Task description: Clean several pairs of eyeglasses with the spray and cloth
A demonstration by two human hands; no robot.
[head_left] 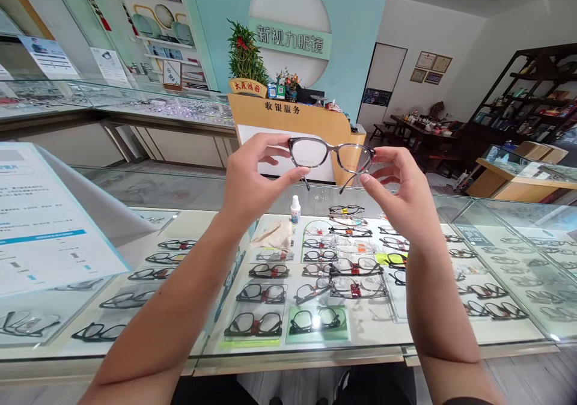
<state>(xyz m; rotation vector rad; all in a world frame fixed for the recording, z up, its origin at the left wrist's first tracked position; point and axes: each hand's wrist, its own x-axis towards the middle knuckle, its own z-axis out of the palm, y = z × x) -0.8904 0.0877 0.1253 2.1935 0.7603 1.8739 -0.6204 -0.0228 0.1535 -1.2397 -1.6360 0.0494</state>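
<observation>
I hold a pair of glasses with a translucent grey frame up in front of me, lenses facing away, temples folded open toward me. My left hand pinches the left end of the frame between thumb and fingers. My right hand pinches the right end the same way. Both hands hover above a glass display counter. Below them on the glass stand a small white spray bottle and a crumpled beige cloth.
Under the glass lie several rows of glasses on trays. A standing printed sign is at the left. Behind are a wooden cashier desk with a plant, more glass counters, and dark shelves at right.
</observation>
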